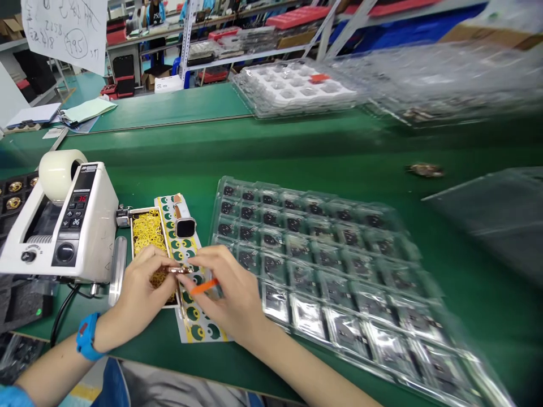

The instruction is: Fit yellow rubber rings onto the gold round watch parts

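Observation:
My left hand [142,282], wearing a blue wristband [88,337], pinches one end of a small shiny copper-coloured part [180,270]. The fingertips of my right hand [233,291] meet the part's other end. Tucked in the right fingers is a thin orange stick [204,286]; its exact kind is unclear. Both hands hover over a white box [133,217] of yellow ring-like pieces [148,229] and a sheet of green and yellow round stickers [199,332]. A smartwatch-like piece with a dark screen [185,228] lies on that sheet, just beyond my fingers.
A white tape dispenser [91,215] stands left, with a black tray of gold round parts [12,195] beyond it. Clear blister trays of dark parts [292,254] spread to the right. Stacked plastic trays [292,85] sit on the back ledge. A small metallic piece [425,169] lies far right.

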The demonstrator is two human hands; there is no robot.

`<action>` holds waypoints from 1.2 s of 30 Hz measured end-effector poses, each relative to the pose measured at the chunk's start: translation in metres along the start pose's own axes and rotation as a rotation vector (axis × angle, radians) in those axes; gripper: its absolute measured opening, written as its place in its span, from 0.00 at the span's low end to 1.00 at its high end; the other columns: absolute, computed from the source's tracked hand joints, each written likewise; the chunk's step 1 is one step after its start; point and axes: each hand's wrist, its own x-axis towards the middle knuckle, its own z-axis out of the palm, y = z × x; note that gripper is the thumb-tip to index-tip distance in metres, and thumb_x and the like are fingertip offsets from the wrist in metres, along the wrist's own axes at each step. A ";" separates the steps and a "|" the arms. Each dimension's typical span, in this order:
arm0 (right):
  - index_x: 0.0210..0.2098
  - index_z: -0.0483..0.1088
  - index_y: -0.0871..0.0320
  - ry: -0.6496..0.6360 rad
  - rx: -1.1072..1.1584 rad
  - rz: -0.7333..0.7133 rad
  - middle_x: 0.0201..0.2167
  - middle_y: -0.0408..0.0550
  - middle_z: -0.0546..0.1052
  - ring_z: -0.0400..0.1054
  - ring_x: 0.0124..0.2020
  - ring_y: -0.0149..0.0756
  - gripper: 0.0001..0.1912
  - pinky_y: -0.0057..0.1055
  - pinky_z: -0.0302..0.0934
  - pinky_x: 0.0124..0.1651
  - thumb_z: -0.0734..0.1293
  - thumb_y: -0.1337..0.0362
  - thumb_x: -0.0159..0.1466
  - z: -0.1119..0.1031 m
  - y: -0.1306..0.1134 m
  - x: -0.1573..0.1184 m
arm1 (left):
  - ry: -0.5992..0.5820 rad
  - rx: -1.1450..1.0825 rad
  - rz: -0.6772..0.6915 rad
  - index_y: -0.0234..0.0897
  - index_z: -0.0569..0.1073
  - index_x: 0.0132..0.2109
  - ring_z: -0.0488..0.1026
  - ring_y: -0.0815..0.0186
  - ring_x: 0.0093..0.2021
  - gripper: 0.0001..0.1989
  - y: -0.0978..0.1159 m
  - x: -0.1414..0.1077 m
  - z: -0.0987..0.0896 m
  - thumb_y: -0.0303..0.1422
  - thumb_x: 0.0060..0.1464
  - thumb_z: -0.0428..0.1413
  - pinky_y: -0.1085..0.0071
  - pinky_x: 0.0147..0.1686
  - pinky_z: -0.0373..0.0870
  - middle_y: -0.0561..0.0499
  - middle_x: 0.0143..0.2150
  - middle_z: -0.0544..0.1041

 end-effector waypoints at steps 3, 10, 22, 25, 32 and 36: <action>0.40 0.67 0.57 0.093 -0.173 -0.238 0.27 0.47 0.74 0.67 0.24 0.32 0.04 0.27 0.60 0.23 0.64 0.69 0.65 -0.006 -0.005 -0.003 | 0.072 -0.103 -0.143 0.37 0.70 0.29 0.67 0.66 0.30 0.03 0.002 0.002 -0.002 0.27 0.50 0.56 0.71 0.32 0.62 0.53 0.27 0.70; 0.39 0.70 0.58 0.083 -0.331 -0.306 0.31 0.50 0.80 0.64 0.21 0.30 0.05 0.29 0.55 0.22 0.62 0.70 0.67 -0.001 -0.004 -0.003 | -0.064 -0.812 -0.462 0.38 0.64 0.34 0.72 0.70 0.22 0.22 0.005 0.003 0.004 0.42 0.43 0.67 0.75 0.25 0.71 0.57 0.22 0.74; 0.39 0.68 0.64 0.048 -0.221 -0.261 0.31 0.55 0.80 0.69 0.29 0.37 0.04 0.31 0.60 0.29 0.62 0.74 0.66 0.004 0.005 0.000 | -0.010 -0.658 -0.345 0.35 0.75 0.42 0.77 0.72 0.28 0.10 0.004 -0.007 0.012 0.28 0.51 0.61 0.81 0.32 0.75 0.53 0.28 0.79; 0.39 0.68 0.65 0.021 -0.228 -0.298 0.31 0.55 0.80 0.69 0.27 0.36 0.05 0.31 0.60 0.27 0.61 0.74 0.66 0.002 0.007 0.000 | -0.008 -0.672 -0.343 0.35 0.75 0.42 0.78 0.71 0.28 0.11 0.006 -0.007 0.012 0.25 0.49 0.61 0.81 0.32 0.75 0.53 0.28 0.80; 0.39 0.68 0.65 -0.028 -0.222 -0.350 0.33 0.55 0.80 0.67 0.26 0.35 0.06 0.31 0.58 0.26 0.59 0.74 0.67 -0.002 0.009 0.001 | 0.009 -0.605 -0.347 0.34 0.74 0.42 0.78 0.69 0.28 0.11 0.005 -0.008 0.013 0.26 0.48 0.59 0.77 0.31 0.77 0.52 0.28 0.81; 0.39 0.68 0.65 -0.035 -0.208 -0.362 0.33 0.56 0.80 0.66 0.26 0.35 0.06 0.31 0.58 0.27 0.59 0.74 0.67 -0.003 0.011 0.001 | 0.018 -0.501 -0.315 0.34 0.75 0.44 0.78 0.66 0.27 0.12 0.000 -0.011 0.015 0.28 0.50 0.57 0.72 0.31 0.78 0.51 0.27 0.79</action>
